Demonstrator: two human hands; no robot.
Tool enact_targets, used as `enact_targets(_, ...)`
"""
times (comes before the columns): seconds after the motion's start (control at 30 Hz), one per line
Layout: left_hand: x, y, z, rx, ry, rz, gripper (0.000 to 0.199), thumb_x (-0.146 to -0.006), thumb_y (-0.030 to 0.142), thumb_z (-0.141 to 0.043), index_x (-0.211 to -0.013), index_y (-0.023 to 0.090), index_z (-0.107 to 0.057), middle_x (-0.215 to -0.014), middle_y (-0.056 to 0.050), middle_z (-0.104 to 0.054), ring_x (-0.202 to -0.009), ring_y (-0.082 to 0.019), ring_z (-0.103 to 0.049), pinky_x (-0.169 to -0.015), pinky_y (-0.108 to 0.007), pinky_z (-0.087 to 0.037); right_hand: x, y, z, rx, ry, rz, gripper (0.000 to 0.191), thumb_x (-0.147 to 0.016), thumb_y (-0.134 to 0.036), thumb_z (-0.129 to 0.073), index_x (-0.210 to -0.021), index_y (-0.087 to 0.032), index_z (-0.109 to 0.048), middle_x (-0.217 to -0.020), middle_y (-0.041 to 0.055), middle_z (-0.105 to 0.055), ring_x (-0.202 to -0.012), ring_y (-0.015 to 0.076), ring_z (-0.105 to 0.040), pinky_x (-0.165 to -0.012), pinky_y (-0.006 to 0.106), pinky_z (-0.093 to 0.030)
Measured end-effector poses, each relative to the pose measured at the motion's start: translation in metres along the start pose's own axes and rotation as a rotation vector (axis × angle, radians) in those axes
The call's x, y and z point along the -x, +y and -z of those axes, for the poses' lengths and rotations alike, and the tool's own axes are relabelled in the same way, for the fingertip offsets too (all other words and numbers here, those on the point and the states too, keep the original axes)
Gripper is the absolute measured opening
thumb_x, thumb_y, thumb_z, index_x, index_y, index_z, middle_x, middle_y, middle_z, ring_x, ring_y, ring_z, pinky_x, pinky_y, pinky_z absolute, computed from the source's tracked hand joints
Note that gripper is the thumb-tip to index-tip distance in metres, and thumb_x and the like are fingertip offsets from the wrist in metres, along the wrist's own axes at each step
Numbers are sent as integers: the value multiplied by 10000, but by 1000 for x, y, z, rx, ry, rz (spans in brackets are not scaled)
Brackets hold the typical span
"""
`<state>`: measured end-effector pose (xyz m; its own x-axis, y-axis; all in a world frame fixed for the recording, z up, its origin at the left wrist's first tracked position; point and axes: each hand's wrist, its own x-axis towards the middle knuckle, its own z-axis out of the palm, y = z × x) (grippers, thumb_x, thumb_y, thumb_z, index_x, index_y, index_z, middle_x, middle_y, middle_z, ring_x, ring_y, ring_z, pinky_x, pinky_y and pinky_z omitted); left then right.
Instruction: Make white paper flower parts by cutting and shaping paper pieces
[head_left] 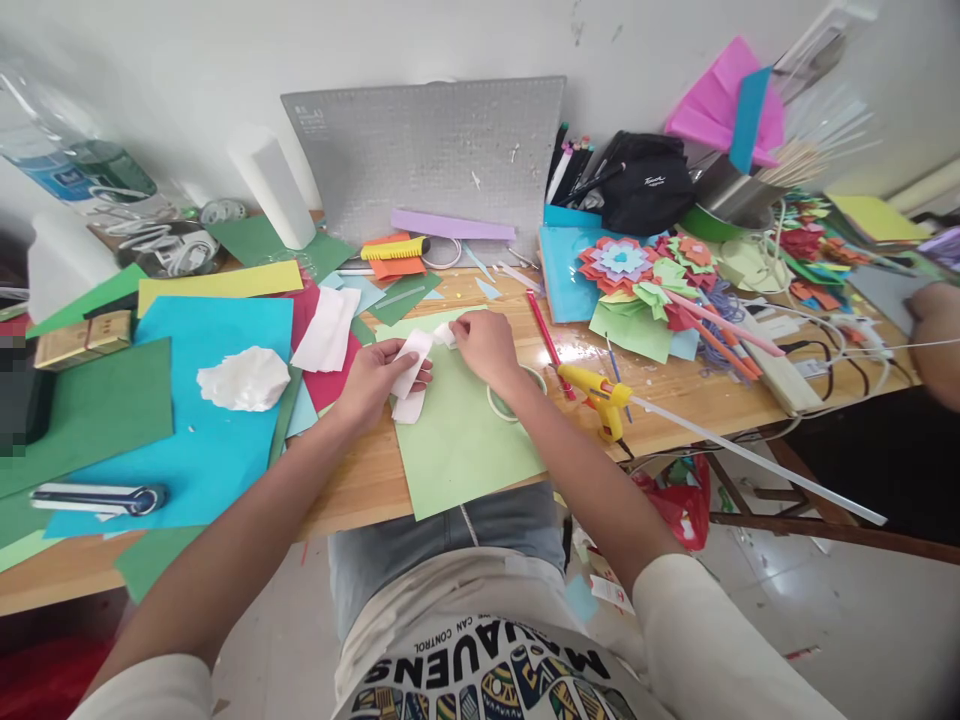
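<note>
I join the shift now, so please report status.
Left hand: holding white tissue strip. Right hand: pinching small white tissue piece. Round pale tape roll beside right forearm, on light green paper sheet.

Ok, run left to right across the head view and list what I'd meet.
Stapler, crumpled white wad, left hand, right hand, thin red stick, black pouch, white power strip, another person's hand at the right edge.

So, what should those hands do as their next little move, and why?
Probably a gentle sideways pull by the right hand on the small white piece, while the left hand steadies the white strip. Both hands pinch white material close together above the pale green sheet, which suits a small pull. I can't tell whether the two are joined.
</note>
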<state>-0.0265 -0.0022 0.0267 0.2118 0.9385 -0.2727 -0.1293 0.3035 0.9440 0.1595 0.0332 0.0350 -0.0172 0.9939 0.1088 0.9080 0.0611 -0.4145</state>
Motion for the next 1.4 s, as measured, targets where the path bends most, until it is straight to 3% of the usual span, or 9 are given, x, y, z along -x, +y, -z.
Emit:
enact_targets(0.17,1,2,-1,-18,8,-11,359,-716,377,-801,-935,116,-688,-911,-125,-746,-690,-177,-703,-618,-293,-604,38,12,25,102,92,23,313,-976,-208,-388,-999,-159,-696,-972,124,-688,-947,247,-612,-829,325,-403)
enact_targets(0.33,2,2,-2,-41,4,-8,331,-752,375,-768,-961,129,-694,-946,-119,-745,-674,-158,-685,-611,-284,-594,95,27,46,299,-120,-13,262,-901,-209,-516,-1118,-145,-649,-1028,161,-667,-980,305,-619,-820,360,-427)
enact_targets(0.6,4,6,-4,-47,-17,-30,375,-758,390,-764,-1021,139,-673,-960,-104,-738,-659,-144,-673,-611,-282,-579,97,29,42,363,-153,-86,355,-848,-187,-564,-1201,-156,-550,-1016,160,-691,-936,315,-654,-761,349,-442)
enact_targets(0.7,4,6,-2,-43,-16,-34,384,-755,396,-771,-1027,144,-672,-973,-101,-735,-658,-136,-668,-615,-278,-574,103,28,47,240,-53,-153,354,-831,-180,-574,-1185,-171,-551,-1046,150,-701,-956,312,-664,-769,357,-457)
enact_targets(0.8,4,5,0,-44,-27,-47,380,-765,399,-767,-1034,147,-673,-990,-101,-732,-661,-133,-666,-617,-274,-572,113,32,54,-121,23,-210,365,-799,-177,-600,-1159,-216,-557,-1038,94,-715,-902,261,-678,-782,356,-480)
enact_targets(0.93,8,7,-2,-58,-118,-37,380,-790,429,-750,-1051,166,-666,-1007,-97,-734,-639,-133,-656,-552,-249,-537,122,36,61,-856,-185,-268,521,-710,-309,-752,-1178,-244,-532,-836,2,-685,-719,184,-645,-653,301,-494)
enact_targets(1.0,12,9,-4,-70,-187,-13,377,-789,443,-753,-1033,170,-664,-996,-94,-735,-617,-133,-646,-533,-247,-524,125,34,63,-1012,-281,-290,611,-652,-364,-821,-1188,-239,-555,-753,-32,-621,-671,158,-595,-605,276,-460)
enact_targets(1.23,26,17,-13,-25,-326,56,333,-800,437,-754,-983,170,-670,-981,-87,-738,-602,-117,-615,-546,-238,-503,137,18,74,-1057,-545,-278,464,-680,-505,-812,-1002,-204,-667,-744,-19,-531,-665,123,-473,-558,241,-348)
enact_targets(1.4,27,17,-12,-52,-344,97,323,-809,429,-752,-959,154,-674,-906,-67,-727,-642,-121,-619,-587,-236,-505,133,15,68,-942,-490,-249,462,-671,-532,-811,-957,-192,-683,-727,-13,-557,-656,129,-479,-573,249,-359)
